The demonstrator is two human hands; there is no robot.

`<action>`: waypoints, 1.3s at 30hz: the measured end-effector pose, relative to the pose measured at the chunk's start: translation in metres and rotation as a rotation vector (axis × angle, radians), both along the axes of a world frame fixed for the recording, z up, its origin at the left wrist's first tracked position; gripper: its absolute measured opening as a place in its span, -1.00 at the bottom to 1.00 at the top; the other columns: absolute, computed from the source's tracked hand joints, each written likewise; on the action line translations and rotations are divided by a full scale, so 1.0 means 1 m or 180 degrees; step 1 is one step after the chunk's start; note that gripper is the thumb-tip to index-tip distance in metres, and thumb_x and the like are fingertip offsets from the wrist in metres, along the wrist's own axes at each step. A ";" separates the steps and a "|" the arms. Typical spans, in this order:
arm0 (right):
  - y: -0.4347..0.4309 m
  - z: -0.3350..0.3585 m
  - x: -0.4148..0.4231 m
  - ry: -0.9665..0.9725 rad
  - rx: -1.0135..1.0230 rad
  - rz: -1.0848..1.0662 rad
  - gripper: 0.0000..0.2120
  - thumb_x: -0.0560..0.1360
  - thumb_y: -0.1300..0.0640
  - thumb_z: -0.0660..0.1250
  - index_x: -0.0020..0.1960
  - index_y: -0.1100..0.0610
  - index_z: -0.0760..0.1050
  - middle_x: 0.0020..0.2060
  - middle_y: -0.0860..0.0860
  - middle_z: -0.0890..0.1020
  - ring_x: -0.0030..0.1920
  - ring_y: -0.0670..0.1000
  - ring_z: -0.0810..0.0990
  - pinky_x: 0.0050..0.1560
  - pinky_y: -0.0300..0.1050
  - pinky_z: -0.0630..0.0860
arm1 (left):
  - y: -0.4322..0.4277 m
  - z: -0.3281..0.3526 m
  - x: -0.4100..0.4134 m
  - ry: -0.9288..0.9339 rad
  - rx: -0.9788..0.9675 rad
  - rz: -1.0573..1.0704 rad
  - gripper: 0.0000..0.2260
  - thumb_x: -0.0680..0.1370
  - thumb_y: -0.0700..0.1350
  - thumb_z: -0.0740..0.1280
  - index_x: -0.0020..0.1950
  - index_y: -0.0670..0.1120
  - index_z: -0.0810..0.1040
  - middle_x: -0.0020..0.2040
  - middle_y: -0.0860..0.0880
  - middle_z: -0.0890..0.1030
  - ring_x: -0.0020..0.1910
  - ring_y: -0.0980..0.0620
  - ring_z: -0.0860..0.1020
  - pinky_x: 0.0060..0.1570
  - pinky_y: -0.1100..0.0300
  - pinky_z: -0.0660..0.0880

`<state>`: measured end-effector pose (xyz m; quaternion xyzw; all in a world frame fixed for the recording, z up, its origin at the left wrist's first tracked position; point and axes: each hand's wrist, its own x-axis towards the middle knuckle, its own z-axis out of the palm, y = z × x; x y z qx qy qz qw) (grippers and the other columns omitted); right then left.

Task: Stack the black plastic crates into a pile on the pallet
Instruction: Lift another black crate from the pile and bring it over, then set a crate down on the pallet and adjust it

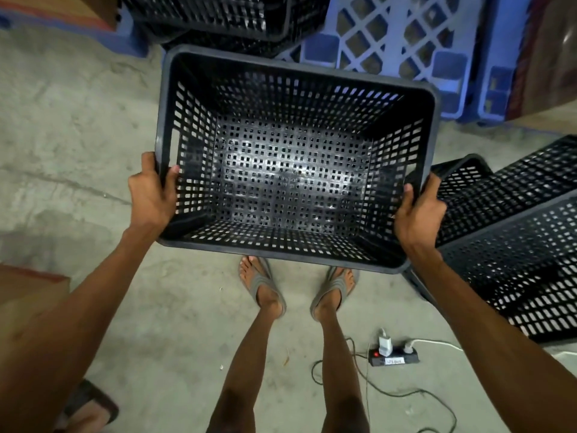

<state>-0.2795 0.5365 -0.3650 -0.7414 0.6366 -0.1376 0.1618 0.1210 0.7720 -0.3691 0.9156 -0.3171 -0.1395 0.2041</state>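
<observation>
Head view looks straight down on us, and we take it from left to right. Our left hand [153, 198] is clamped on the left short wall of the black crate [293, 164], thumb hooked inside over the rim and fingers wrapped outside, just below the handle slot. The crate hangs in the air above our feet, clear of the concrete floor [78, 120], mouth up and empty. Its long axis runs across us from one hand to the other, slightly skewed so the right end sits lower in the picture, and its far long side faces the blue pallet [406, 42]. We judge it light and fairly stiff: thin perforated plastic, held level by two hands with no visible sag. The smooth rim could slip, so the handle slots in the short walls look like the surest hold. Black crates already on the pallet [224, 17] lie beyond its far left corner. Our right hand [418, 210] grips the right short wall the same way, thumb inside. Further right, more crates [515, 245] lie tipped on the floor, just beside that hand.
</observation>
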 end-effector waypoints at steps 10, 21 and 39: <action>0.011 0.016 0.006 0.0551 -0.0273 0.1004 -0.37 0.63 0.04 0.07 0.55 0.34 -0.06 0.54 0.28 -0.04 0.57 0.19 -0.05 0.51 -0.08 0.08 | -0.002 0.005 -0.007 -0.0736 -0.0030 -0.0722 -0.35 0.62 -0.06 0.15 0.60 -0.18 -0.11 0.61 -0.21 -0.05 0.60 -0.19 0.03 0.50 -0.14 0.17; 0.007 0.021 0.005 0.1048 0.0096 0.1486 -0.23 0.56 -0.05 0.15 0.53 0.39 -0.08 0.54 0.30 -0.11 0.55 0.27 -0.18 0.51 0.23 -0.01 | -0.003 -0.003 -0.001 -0.0777 0.0314 -0.1208 -0.35 0.59 -0.05 0.09 0.61 -0.13 -0.14 0.63 -0.11 -0.14 0.61 -0.09 -0.15 0.57 -0.09 -0.06; 0.051 0.305 0.077 0.0485 0.1938 0.1440 -0.27 0.62 -0.08 0.10 0.57 0.22 -0.20 0.57 0.12 -0.16 0.58 0.09 -0.15 0.53 -0.08 0.00 | -0.034 0.290 -0.077 0.1059 0.0594 -0.0117 -0.46 0.55 -0.14 0.31 0.52 -0.14 0.27 0.49 -0.20 0.33 0.46 -0.20 0.36 0.39 0.05 0.33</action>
